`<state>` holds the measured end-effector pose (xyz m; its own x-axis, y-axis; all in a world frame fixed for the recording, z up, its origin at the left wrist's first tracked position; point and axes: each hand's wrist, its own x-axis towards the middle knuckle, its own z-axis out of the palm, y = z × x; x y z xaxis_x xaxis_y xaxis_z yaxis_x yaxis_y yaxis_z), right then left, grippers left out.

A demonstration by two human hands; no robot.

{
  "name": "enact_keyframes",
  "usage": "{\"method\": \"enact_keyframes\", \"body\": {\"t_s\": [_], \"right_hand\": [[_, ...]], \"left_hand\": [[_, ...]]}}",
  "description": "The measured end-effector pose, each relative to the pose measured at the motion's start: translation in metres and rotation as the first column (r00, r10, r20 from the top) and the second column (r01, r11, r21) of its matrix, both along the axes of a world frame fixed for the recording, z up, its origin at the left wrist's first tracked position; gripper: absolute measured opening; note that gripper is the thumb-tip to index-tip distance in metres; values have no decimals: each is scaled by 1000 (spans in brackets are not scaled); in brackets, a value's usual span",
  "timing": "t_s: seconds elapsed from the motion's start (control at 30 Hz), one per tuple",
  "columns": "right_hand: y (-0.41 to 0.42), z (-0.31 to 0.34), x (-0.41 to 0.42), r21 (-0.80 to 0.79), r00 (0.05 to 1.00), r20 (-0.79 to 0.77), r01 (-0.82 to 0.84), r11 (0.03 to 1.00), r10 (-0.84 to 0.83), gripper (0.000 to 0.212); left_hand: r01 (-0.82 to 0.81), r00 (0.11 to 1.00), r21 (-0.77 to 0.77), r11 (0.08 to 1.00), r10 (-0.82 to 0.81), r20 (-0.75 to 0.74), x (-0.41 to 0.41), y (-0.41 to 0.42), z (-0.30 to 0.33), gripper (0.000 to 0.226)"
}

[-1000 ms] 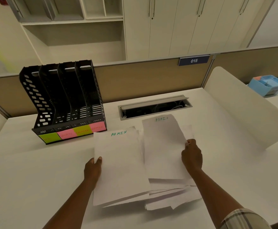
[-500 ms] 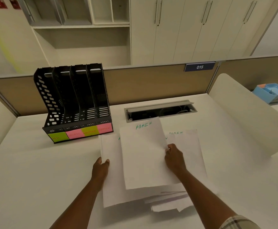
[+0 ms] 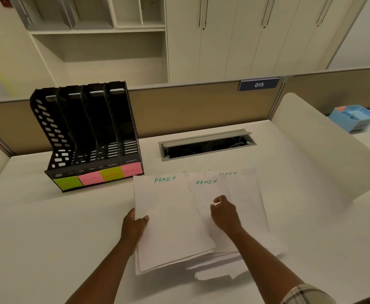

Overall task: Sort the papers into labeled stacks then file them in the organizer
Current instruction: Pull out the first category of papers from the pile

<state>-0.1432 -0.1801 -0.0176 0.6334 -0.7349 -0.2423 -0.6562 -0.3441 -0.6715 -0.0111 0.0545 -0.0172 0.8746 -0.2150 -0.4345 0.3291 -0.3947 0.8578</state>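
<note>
Left hand (image 3: 135, 224) pinching the left edge of an ADMIN-marked stack (image 3: 170, 220) mid-tabletop (image 3: 37, 227). Right hand (image 3: 224, 212), fingers loosely curled, resting on overlapping papers (image 3: 247, 205) beside it. Black organizer (image 3: 87, 137) upright toward the back-left corner.

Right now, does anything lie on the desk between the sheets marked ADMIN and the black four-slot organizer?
Nothing visible does. Bare white desk separates the white sheets marked ADMIN from the black four-slot organizer, whose slots look empty.

White papers (image 3: 170, 216) lettered green; black organizer (image 3: 87, 132); plaid sleeve (image 3: 307, 295).
</note>
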Motion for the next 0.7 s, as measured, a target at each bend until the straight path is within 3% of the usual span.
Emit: {"method": "enact_keyframes", "body": {"t_s": [0.1,0.27,0.37,0.5,0.6,0.7], "right_hand": [[-42,-3,-15,-43,993,-109,48,998,-53,34],[-52,-19,-19,-134,939,-340,11,991,-56,76],[-51,-30,-15,-98,963,-257,55,994,-78,65],[-65,-37,-18,37,985,-123,125,991,-120,35],[-77,-31,-20,21,987,-75,141,990,-139,15],[-90,-22,-27,4,980,12,199,980,-199,13]], "left_hand": [[-12,999,47,999,11,31,4,-4,-1,40],[-38,998,99,994,34,47,8,-10,-7,44],[-53,998,123,991,47,49,9,-12,-9,42],[-61,997,137,989,53,63,11,-11,-6,43],[-67,996,141,988,58,68,12,-9,-5,44],[-85,995,147,985,78,56,14,-4,-6,45]]}}
